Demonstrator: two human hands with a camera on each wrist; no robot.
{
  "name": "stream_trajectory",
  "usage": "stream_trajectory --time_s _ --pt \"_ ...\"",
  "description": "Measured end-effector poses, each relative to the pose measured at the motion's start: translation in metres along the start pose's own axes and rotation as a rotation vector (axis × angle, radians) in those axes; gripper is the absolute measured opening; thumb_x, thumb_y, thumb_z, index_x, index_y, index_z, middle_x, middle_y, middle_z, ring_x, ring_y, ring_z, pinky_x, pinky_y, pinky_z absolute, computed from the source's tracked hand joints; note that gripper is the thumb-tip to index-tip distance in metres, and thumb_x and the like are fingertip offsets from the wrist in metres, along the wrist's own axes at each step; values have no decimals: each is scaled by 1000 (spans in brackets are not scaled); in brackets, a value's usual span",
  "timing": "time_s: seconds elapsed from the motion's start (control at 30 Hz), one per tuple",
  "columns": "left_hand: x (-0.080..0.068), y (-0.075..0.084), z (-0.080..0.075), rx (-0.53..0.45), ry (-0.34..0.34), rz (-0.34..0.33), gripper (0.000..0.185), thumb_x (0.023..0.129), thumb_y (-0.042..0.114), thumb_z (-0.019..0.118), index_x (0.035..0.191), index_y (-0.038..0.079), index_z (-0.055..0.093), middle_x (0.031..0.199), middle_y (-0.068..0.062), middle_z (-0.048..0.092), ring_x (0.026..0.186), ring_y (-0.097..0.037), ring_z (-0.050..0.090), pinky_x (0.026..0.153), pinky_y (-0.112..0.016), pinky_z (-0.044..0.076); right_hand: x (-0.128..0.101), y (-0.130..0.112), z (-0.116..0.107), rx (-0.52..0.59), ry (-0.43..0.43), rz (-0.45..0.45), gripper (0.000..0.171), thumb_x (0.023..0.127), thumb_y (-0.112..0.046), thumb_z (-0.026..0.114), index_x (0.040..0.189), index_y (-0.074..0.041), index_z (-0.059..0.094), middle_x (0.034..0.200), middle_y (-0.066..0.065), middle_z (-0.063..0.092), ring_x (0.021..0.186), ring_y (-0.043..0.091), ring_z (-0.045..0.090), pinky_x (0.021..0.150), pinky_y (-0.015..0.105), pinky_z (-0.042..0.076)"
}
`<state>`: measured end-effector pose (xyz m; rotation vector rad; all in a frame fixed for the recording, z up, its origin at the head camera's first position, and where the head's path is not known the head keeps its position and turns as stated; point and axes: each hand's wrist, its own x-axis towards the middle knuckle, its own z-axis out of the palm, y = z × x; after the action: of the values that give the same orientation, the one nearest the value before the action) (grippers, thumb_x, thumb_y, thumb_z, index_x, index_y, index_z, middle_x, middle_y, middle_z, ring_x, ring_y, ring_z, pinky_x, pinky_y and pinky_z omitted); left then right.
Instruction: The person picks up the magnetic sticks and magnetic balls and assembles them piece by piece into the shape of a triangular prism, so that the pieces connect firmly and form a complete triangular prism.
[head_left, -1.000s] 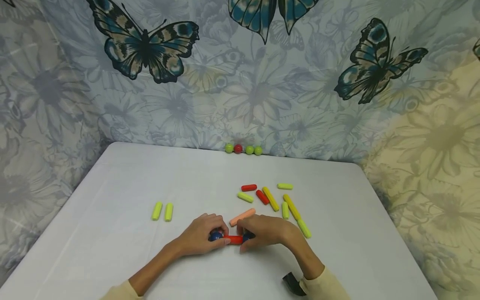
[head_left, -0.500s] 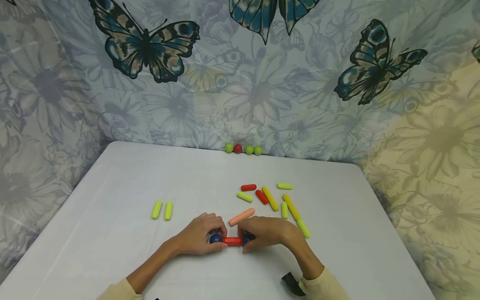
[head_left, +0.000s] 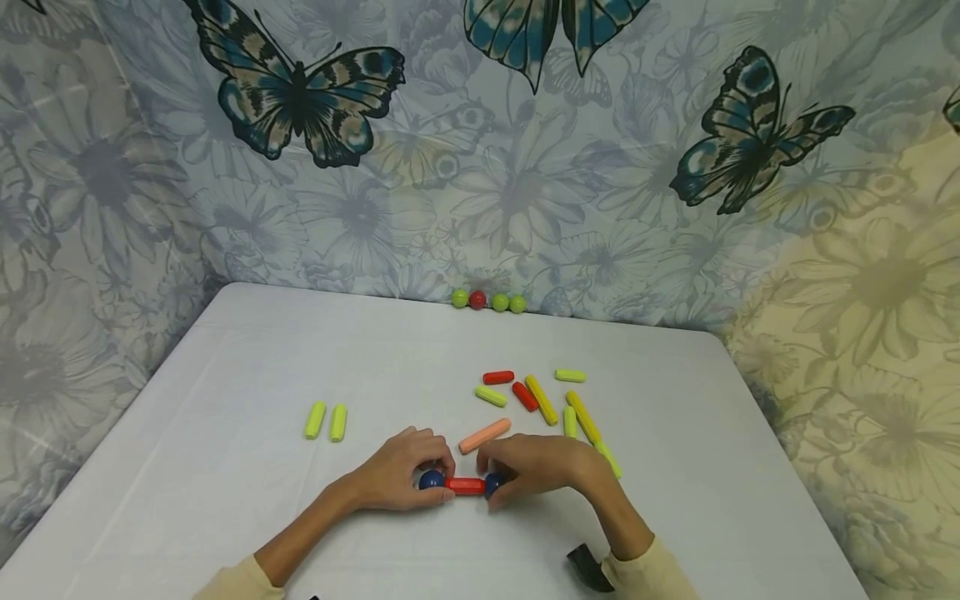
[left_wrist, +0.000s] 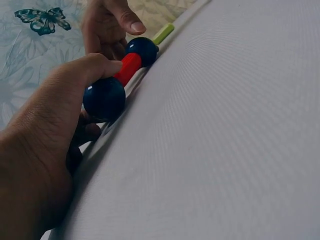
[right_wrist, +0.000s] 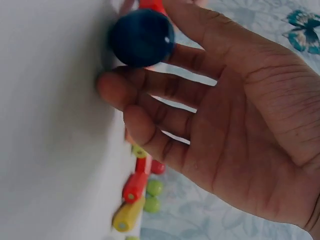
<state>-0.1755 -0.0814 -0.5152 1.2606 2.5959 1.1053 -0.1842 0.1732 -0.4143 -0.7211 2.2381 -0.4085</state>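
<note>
A red magnetic rod (head_left: 467,486) lies low over the white table with a blue ball at each end, like a small dumbbell. My left hand (head_left: 401,471) holds the left blue ball (left_wrist: 105,99), its thumb stretched along the near side toward the rod. Around the right blue ball (right_wrist: 142,37), the thumb and index finger of my right hand (head_left: 536,467) grip it; the other fingers curl loosely below, as the right wrist view shows. That ball is partly hidden by the fingers in the head view.
Just beyond the hands lies a peach rod (head_left: 484,436). Red, yellow and lime rods (head_left: 571,376) are scattered behind it to the right. Two lime rods (head_left: 338,423) lie at left. Green and red balls (head_left: 477,300) line the back edge. A black object (head_left: 588,568) is by the right sleeve.
The rod with its two balls has shifted slightly toward me. My left thumb has slid back a little from the rod, and more of the rod and left ball shows.
</note>
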Motion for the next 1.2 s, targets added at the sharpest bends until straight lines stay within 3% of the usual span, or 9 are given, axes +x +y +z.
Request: stream_trajectory --time_s 0.23,0.47,0.57,0.63,0.73,0.8,1.03,1.2 --pt "0 0 -1 1 -1 0 15 90 45 75 96 34 67 89 20 61 84 4 48 79 -18 38 -19 14 -19 75 161 -57 31 99 -27 72 126 -13 64 92 -4 63 80 10 57 71 23 46" --pt "-1 0 -3 5 -1 -26 16 91 47 75 97 34 68 90 21 61 85 3 49 80 -19 39 -18 40 -30 -120 483 4 21 100 -13 70 119 -5 67 97 1 66 86 13 58 79 30 55" --pt "-1 1 -3 -3 -1 -30 15 91 46 74 97 34 68 91 21 62 86 3 49 80 -20 40 -7 47 -25 -180 555 36 26 100 -9 69 124 -1 69 107 7 69 96 19 64 89 37 59" --pt "-1 1 -3 -9 -1 -28 15 91 46 75 97 34 68 91 20 62 86 3 49 80 -20 40 0 50 -21 -221 567 47 28 99 -8 69 126 0 70 116 10 69 106 23 66 98 40 59" --pt "-1 1 -1 -12 -2 -23 16 92 47 74 98 34 68 92 20 62 86 3 49 81 -20 40 6 51 -16 -227 560 54 22 98 -6 71 119 -1 75 118 11 69 109 25 66 100 42 58" --pt "-1 1 0 -6 -1 -22 16 92 47 74 98 34 68 92 20 62 86 4 48 81 -20 40 6 50 -15 -193 554 64 16 97 -6 72 111 -3 78 112 8 69 103 22 66 96 41 59" --pt "0 2 0 4 1 -23 16 91 47 75 97 34 68 91 21 62 86 4 49 80 -20 40 4 47 -11 -115 475 103 17 95 -7 74 112 -9 74 104 3 72 93 15 61 89 37 56" --pt "1 3 -1 -2 -3 -23 16 92 47 74 98 33 68 92 20 63 86 4 49 80 -19 39 -1 41 -11 -43 374 139 12 92 -7 78 103 -8 74 87 0 67 78 14 56 73 30 50"
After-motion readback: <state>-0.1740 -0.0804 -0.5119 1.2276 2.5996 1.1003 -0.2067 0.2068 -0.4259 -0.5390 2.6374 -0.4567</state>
